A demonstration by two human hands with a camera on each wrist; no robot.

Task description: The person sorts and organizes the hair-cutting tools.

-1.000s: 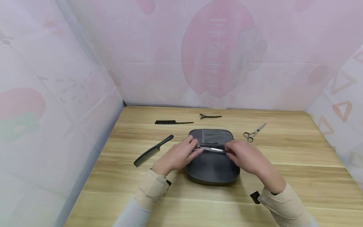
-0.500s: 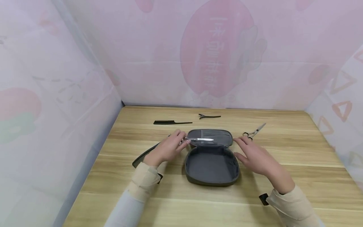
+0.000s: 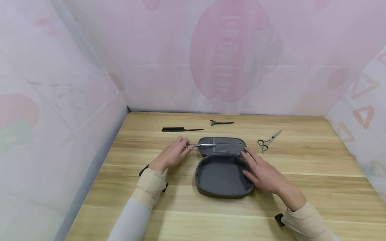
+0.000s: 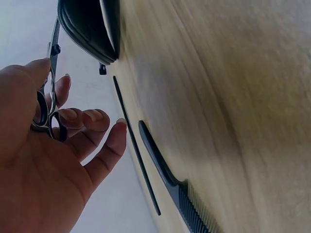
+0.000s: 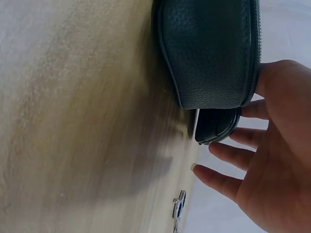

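Observation:
A grey zip case lies open in the middle of the wooden table, its lid folded back. My left hand grips a pair of silver scissors by the finger rings; the blades point right over the lid's left part. The left wrist view shows my fingers curled through the scissor rings beside the case. My right hand lies with straight fingers on the case's right rim, holding nothing. From the right wrist, the case shows against my right hand's fingers.
A second pair of scissors lies right of the case. A black tail comb and a black hair clip lie behind it. A wide black comb sits under my left forearm. Pink walls close three sides.
My right hand let go of the scissor blades and settled on the case's right rim. My left hand carried the scissors back and left, from over the tray to the lid's left edge.

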